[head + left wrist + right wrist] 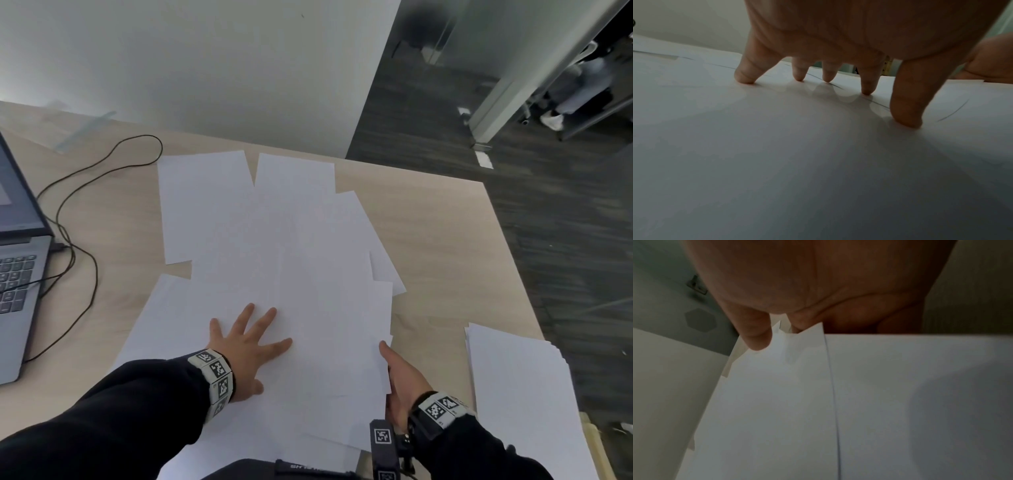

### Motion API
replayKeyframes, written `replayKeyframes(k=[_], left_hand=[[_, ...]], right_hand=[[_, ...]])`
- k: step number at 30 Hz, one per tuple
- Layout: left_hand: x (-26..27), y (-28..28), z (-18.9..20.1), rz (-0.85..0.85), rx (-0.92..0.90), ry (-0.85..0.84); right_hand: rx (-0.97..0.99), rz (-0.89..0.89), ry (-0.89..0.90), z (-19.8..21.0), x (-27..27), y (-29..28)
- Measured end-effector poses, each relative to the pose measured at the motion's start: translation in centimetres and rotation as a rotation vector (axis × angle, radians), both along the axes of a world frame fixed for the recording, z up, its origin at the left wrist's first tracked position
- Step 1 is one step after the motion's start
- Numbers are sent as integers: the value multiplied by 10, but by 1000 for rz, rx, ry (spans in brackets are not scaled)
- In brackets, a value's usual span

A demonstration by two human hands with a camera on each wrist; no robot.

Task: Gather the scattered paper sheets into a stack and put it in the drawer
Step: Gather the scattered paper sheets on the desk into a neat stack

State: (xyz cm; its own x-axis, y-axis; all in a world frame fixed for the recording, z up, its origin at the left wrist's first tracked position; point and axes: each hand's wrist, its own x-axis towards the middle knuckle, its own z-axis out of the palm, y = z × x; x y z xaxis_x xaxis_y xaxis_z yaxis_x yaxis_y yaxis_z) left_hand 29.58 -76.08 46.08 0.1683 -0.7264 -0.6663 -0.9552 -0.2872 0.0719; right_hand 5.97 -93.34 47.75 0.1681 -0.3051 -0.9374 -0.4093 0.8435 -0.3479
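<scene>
We see plain white paper sheets point(274, 240) spread flat across the middle of the worktop point(445, 240), overlapping one another at varied angles in a loose fan. The near ones reach the worktop's front edge. A second lot of white sheets, a roughly squared stack point(520, 383), lies apart at the right front corner, its edges slightly stepped.
</scene>
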Motion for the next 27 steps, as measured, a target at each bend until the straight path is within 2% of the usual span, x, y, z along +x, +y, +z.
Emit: replayKeyframes(k=[2, 7, 11, 13, 17, 21, 27], left_hand=[[-3, 2, -1, -33, -19, 19], [-11, 8, -6, -65, -77, 59], [3, 13, -9, 190, -129, 46], [13, 18, -10, 311, -142, 25], [23, 26, -9, 441, -192, -29], [26, 23, -1, 548, -255, -49], [30, 11, 3, 676, -189, -82]], right_hand=[[3, 4, 6, 3, 3, -1], [-267, 186, 102, -12, 6, -3], [-469, 359, 176, -16, 3, -9], [-552, 365, 231, -11, -1, -17], [-671, 297, 317, 5, -19, -32], [-702, 229, 361, 5, -38, -42], [-637, 308, 305, -12, -43, -33]])
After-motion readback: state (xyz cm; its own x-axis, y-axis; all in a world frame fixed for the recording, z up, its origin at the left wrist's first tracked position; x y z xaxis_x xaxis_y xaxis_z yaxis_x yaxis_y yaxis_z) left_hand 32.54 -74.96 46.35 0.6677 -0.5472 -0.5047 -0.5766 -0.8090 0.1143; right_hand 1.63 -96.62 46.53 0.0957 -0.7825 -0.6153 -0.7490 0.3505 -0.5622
